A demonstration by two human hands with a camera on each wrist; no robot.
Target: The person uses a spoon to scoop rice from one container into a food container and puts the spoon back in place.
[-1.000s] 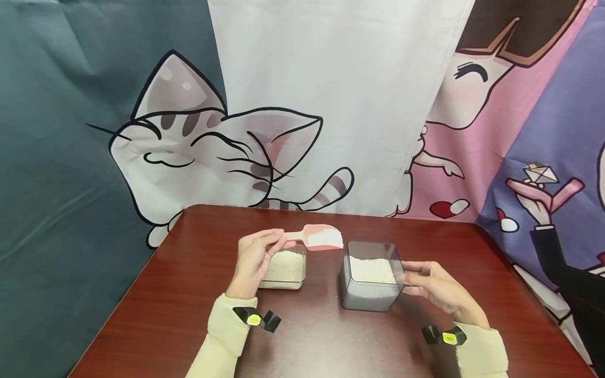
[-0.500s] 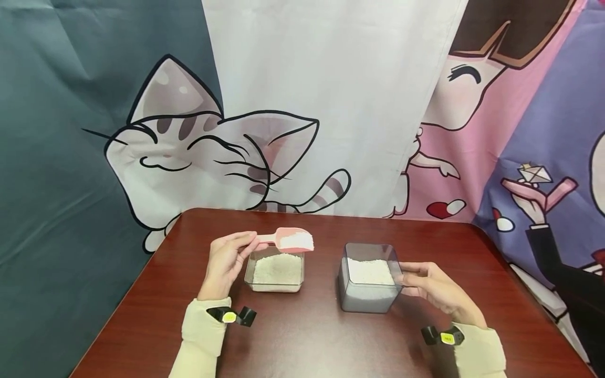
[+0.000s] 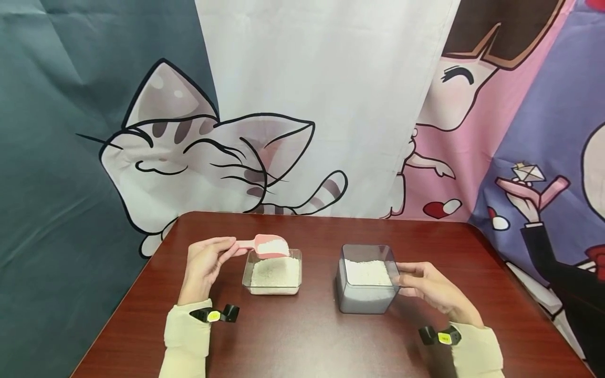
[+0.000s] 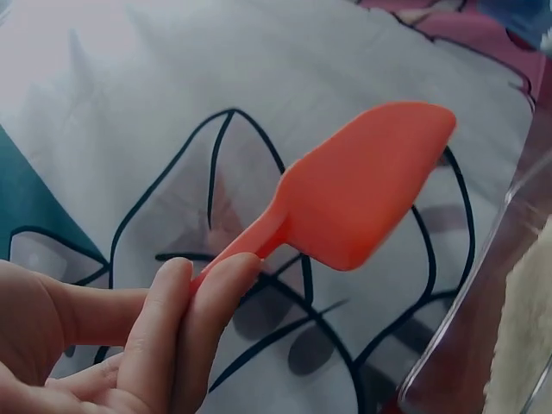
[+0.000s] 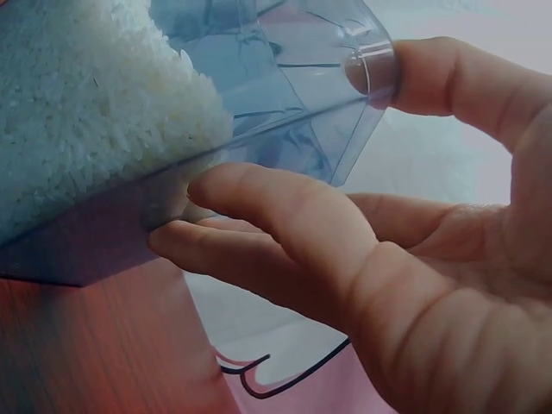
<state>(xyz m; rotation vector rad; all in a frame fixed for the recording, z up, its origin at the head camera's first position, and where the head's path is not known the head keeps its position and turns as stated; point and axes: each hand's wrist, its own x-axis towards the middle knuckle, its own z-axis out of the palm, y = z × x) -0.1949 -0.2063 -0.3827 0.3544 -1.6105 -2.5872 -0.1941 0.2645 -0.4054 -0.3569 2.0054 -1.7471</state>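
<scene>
My left hand (image 3: 204, 265) pinches the handle of a pink scoop (image 3: 261, 245) heaped with white rice (image 3: 274, 247). The scoop is over the back edge of a low clear container (image 3: 276, 290) of pale grains; from the left wrist view only the scoop's orange-looking underside (image 4: 366, 190) shows. My right hand (image 3: 435, 287) has its fingers extended against the right side of a taller smoky-clear box (image 3: 366, 299). Rice (image 5: 95, 112) fills much of that box in the right wrist view, where the fingertips (image 5: 211, 185) touch its outer wall.
Both containers stand on a reddish-brown wooden table (image 3: 293, 341), with a gap between them. Behind the table hangs a cloth backdrop (image 3: 331, 79) printed with a cartoon cat and figures. Each wrist wears a small black camera band (image 3: 212, 315).
My left hand has carried the loaded scoop leftward, from beside the smoky box to over the low container. My right hand has stayed at the smoky box.
</scene>
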